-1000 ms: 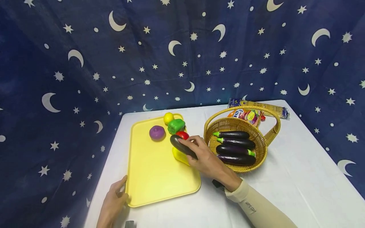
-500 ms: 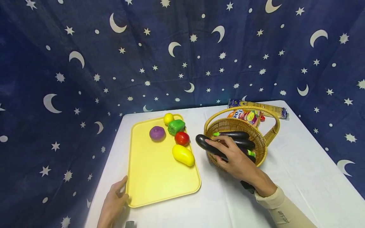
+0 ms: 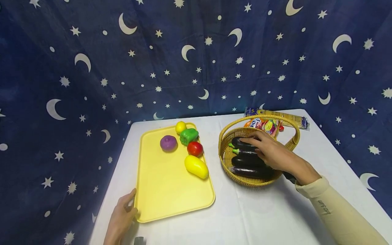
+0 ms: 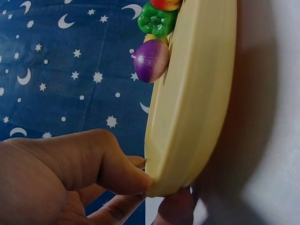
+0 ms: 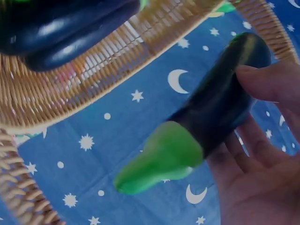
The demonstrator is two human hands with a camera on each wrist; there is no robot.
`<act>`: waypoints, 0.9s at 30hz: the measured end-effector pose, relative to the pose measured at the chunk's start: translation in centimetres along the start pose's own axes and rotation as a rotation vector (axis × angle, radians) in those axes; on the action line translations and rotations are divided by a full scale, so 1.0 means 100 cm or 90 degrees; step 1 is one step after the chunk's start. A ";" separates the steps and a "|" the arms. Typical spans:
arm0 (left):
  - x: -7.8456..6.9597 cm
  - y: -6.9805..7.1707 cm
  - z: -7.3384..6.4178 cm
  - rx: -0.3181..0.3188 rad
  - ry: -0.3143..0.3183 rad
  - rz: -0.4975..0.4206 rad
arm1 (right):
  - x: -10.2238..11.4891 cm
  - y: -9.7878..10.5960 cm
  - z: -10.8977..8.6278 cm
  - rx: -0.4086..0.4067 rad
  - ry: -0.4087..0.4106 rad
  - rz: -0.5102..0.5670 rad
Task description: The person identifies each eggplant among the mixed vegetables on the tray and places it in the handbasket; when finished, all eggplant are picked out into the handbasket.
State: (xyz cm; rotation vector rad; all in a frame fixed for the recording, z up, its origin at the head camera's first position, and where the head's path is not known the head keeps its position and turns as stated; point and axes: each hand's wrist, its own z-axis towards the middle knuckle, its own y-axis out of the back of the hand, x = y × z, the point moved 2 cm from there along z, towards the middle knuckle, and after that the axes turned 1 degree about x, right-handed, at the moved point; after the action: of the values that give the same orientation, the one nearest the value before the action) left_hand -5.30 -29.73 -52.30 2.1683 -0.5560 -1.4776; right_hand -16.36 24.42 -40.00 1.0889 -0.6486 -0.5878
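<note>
My right hand [image 3: 269, 149] is over the wicker basket [image 3: 225, 163], its fingers at a dark eggplant [image 3: 240, 141]. Seen from the right wrist, thumb and fingers grip that eggplant [image 5: 220, 93] by its rounded dark end, and its green stem end points away. Several other eggplants [image 3: 249, 172] lie side by side inside the basket, partly covered by the hand. My left hand [image 3: 120, 216] is at the near left corner of the yellow tray [image 3: 165, 190]. The left wrist view has its thumb and fingers pinching the tray's rim [image 4: 161, 185].
Along the tray's right side sit a lemon [image 3: 180, 127], a green bell pepper [image 3: 189, 136], a tomato [image 3: 195, 149] and a yellow oblong fruit [image 3: 196, 166]. A purple onion-like vegetable [image 3: 168, 143] lies farther left. Behind the basket are a colourful bag [image 3: 266, 125] and a long yellow packet [image 3: 284, 117].
My right hand has carried the eggplant rightwards from above the tray to the basket. The tomato and yellow fruit now show fully. My left hand has stayed at the tray corner.
</note>
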 end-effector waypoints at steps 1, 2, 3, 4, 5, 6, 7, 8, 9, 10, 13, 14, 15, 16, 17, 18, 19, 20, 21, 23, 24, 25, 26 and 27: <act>0.000 0.000 0.000 0.000 -0.002 0.000 | -0.004 0.000 0.004 0.015 -0.007 -0.003; 0.000 0.001 0.000 -0.001 -0.002 -0.001 | -0.007 -0.001 0.008 0.029 -0.012 -0.006; 0.000 0.000 0.001 -0.001 -0.002 -0.005 | -0.010 -0.002 0.012 0.044 -0.017 -0.007; 0.000 0.000 0.001 -0.001 -0.001 -0.012 | -0.013 -0.003 0.017 0.060 -0.022 -0.007; 0.001 0.000 0.001 -0.001 -0.001 -0.017 | -0.015 -0.005 0.022 0.079 -0.028 -0.009; 0.001 -0.001 0.002 -0.001 0.002 -0.022 | -0.018 -0.007 0.027 0.099 -0.036 -0.009; 0.001 -0.001 0.002 0.000 0.004 -0.028 | -0.021 -0.009 0.032 0.118 -0.044 -0.008; 0.002 -0.002 0.002 0.000 0.005 -0.035 | -0.024 -0.012 0.037 0.137 -0.051 -0.004; 0.002 -0.002 0.002 0.000 0.005 -0.037 | -0.027 -0.014 0.042 0.156 -0.060 -0.002; 0.002 -0.003 0.002 -0.001 0.005 -0.037 | -0.030 -0.016 0.046 0.171 -0.069 -0.001; 0.002 -0.003 0.002 0.000 0.011 -0.045 | -0.039 -0.023 0.058 0.203 -0.091 0.001; 0.002 -0.003 0.002 0.000 0.010 -0.045 | -0.042 -0.025 0.061 0.211 -0.096 0.001; 0.002 -0.003 0.002 0.000 0.011 -0.046 | -0.044 -0.027 0.063 0.216 -0.098 0.001; 0.002 -0.003 0.002 0.001 0.009 -0.046 | -0.046 -0.028 0.065 0.222 -0.101 0.002; 0.002 -0.003 0.001 0.002 0.008 -0.048 | -0.049 -0.030 0.066 0.227 -0.101 0.002; 0.002 -0.003 0.001 0.003 0.005 -0.047 | -0.051 -0.031 0.066 0.232 -0.101 0.001; 0.002 -0.004 0.002 0.003 0.002 -0.046 | -0.052 -0.033 0.066 0.238 -0.104 0.002; 0.002 -0.004 0.002 0.004 -0.003 -0.045 | -0.054 -0.034 0.066 0.243 -0.107 0.002; 0.003 -0.005 0.001 0.006 -0.004 -0.047 | -0.056 -0.035 0.066 0.247 -0.108 0.002; 0.002 -0.005 0.001 0.007 -0.008 -0.043 | -0.058 -0.037 0.065 0.256 -0.118 0.008; 0.002 -0.004 0.000 0.006 -0.013 -0.033 | -0.060 -0.038 0.065 0.260 -0.125 0.012; 0.002 -0.004 0.000 0.005 -0.018 -0.026 | -0.061 -0.039 0.065 0.263 -0.131 0.016; 0.000 -0.003 -0.001 0.003 -0.028 -0.012 | -0.061 -0.039 0.066 0.263 -0.132 0.016; -0.001 -0.001 -0.002 0.000 -0.037 0.004 | -0.063 -0.039 0.067 0.261 -0.132 0.015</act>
State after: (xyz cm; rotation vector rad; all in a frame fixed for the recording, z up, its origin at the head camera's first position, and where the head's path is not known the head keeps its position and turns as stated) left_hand -5.09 -29.55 -52.26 2.1267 -0.5825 -1.5422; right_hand -25.88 23.47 -42.71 1.4105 -0.9905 -0.5647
